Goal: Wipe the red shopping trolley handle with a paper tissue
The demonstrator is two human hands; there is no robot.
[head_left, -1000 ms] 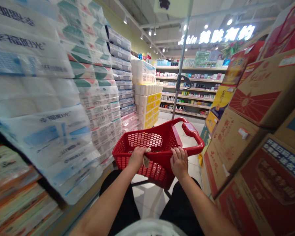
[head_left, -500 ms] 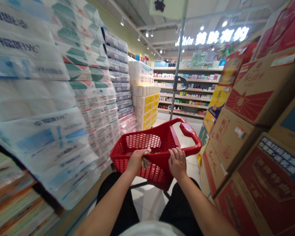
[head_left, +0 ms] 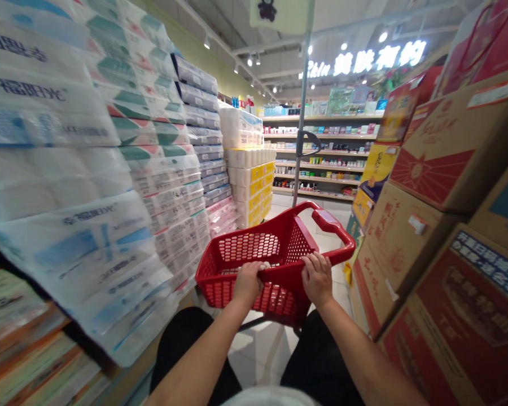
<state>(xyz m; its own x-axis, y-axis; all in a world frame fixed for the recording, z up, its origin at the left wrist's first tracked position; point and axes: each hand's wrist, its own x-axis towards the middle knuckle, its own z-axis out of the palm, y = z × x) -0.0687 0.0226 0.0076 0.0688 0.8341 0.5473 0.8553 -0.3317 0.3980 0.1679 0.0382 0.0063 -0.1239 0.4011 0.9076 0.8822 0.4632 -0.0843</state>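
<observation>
A red plastic shopping cart (head_left: 241, 248) with a perforated basket stands before my knees, its handle toward the right. My left hand (head_left: 248, 283) is closed over the near rim and holds a small, pale, crumpled cloth (head_left: 266, 265) against it. Most of the cloth is hidden behind the fingers. Farther right along that same rim, near the handle, the fingers of my right hand (head_left: 317, 278) curl over the edge. The basket looks bare where its inside shows.
Tall stacks of wrapped tissue packs (head_left: 68, 169) line the left side. Cardboard boxes (head_left: 432, 169) rise closely on the right. A metal pole (head_left: 301, 113) stands behind the cart, with shelves of small goods (head_left: 330, 135) farther back. Pale floor tiles (head_left: 254, 355) show below.
The cart and both hands have shifted slightly right in view. My left hand has turned over the rim, so less of the cloth shows. My right hand keeps its place on the rim.
</observation>
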